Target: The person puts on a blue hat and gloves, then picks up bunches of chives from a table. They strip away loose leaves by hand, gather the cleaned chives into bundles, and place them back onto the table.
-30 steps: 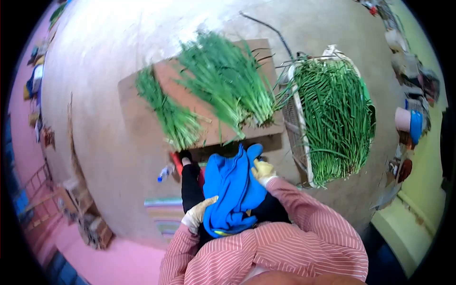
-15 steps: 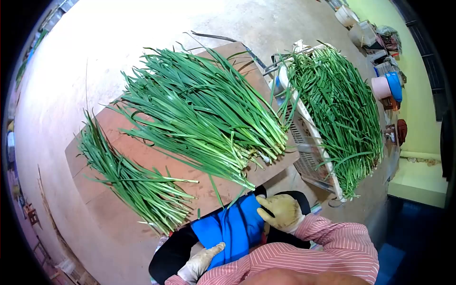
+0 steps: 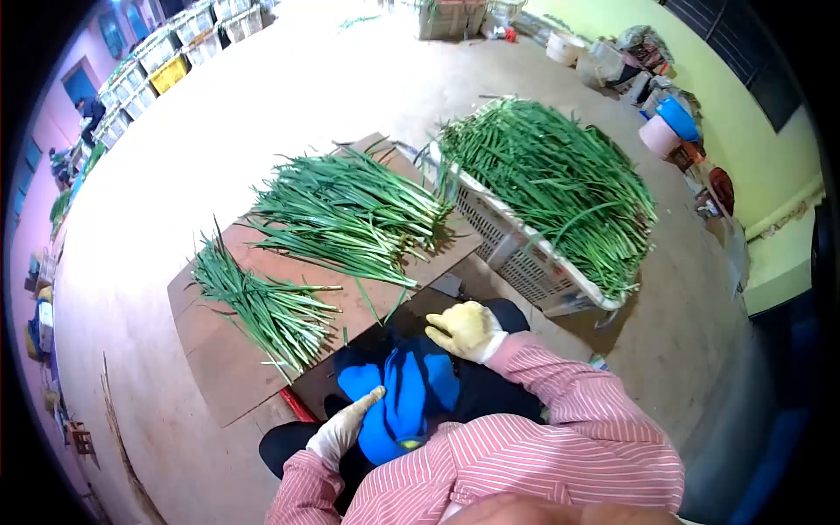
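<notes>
My left hand (image 3: 346, 427), in a pale glove, grips the edge of a crumpled blue cloth (image 3: 404, 394) on my lap, its thumb on top and its other fingers hidden. My right hand (image 3: 464, 331), in a yellowish glove, is held over my right knee with its fingers apart and nothing in them. Ahead of both hands lies a brown board (image 3: 227, 372). On it are a large pile of long green leafy stalks with pale ends (image 3: 350, 214) and a smaller bunch (image 3: 262, 311) at its left.
Right of the board stands a white plastic crate (image 3: 512, 249) heaped with the same green stalks (image 3: 551, 175). A red object (image 3: 298, 405) shows under the board's near edge. Stacked crates (image 3: 157, 57) line the far left. Buckets (image 3: 661, 136) and clutter stand along the right wall.
The view has tilted up, showing more of the room. The blue cloth has bunched up on my lap, and my right hand has come away from it toward my knee.
</notes>
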Tool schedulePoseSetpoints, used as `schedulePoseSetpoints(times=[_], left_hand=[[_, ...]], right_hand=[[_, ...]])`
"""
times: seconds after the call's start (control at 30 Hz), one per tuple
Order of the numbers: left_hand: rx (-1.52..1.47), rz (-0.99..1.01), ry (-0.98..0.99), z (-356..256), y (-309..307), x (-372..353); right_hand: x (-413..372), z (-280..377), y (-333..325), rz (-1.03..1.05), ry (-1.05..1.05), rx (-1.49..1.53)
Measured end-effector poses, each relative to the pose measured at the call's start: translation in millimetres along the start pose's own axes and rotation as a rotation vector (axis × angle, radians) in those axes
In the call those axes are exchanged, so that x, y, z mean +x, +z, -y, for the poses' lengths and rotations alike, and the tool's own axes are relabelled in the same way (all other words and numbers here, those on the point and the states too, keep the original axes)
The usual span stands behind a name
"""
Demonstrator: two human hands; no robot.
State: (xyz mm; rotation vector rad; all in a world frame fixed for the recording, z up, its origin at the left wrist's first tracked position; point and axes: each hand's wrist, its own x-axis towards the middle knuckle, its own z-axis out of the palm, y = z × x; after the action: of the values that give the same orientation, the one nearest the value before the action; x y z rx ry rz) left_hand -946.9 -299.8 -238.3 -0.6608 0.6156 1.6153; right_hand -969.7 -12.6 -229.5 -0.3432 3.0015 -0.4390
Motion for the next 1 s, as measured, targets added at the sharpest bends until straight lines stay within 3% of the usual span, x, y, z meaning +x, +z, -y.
schedulePoseSetpoints(times=[0.07,0.1,0.13,0.17,0.2,0.27,0.33,0.4,0.43,0.47,0.53,0.57,0.6,0.9,0.97,1.0], left_hand=[[0.031,-0.010,0.062,9,-18,8],[-0.597,0.174,-0.161,9,-60,31],[-1.225,0.357,-0.400,13,-52,29],[-1.446,0.380,-0.464,17,-48,20],[-1.374,0.372,-0.463,17,-46,19],[-0.105,0.221,0.175,24,-42,16],[-0.002,0.155,0.268,30,-41,8],[0.099,0.118,0.328,38,-25,-7],[0.089,0.196,0.359,42,-27,-5],[0.076,0.270,0.389,44,-32,-1],[0.924,0.120,0.947,55,-43,16],[0.950,0.105,1.007,60,-40,14],[0.083,0.167,0.567,64,9,-15],[-0.167,0.120,0.565,69,-13,-4],[-0.290,0.310,0.557,62,-31,12],[-0.210,0.308,0.542,62,-14,-6]], right_hand=[[-5,-4,15,-0.116,-0.073,0.012],[-6,-3,18,-0.111,-0.093,-0.018],[-6,-1,19,-0.099,-0.112,-0.046],[-6,0,21,-0.100,-0.150,-0.033],[-7,7,14,-0.038,-0.141,-0.025],[-15,22,5,-0.087,-0.194,0.128],[-29,41,1,-0.044,-0.274,0.273],[-51,68,-19,0.206,-0.296,0.723],[-59,80,-16,0.245,-0.342,0.845],[-66,90,-16,0.291,-0.374,0.726],[-74,105,-17,0.271,-0.569,0.617],[-76,108,-6,0.157,-0.618,0.450],[-79,109,5,0.050,-0.660,0.286],[-55,112,18,-0.063,-0.707,0.277],[-47,106,39,-0.137,-0.707,0.344],[-46,107,33,-0.179,-0.683,0.438]])
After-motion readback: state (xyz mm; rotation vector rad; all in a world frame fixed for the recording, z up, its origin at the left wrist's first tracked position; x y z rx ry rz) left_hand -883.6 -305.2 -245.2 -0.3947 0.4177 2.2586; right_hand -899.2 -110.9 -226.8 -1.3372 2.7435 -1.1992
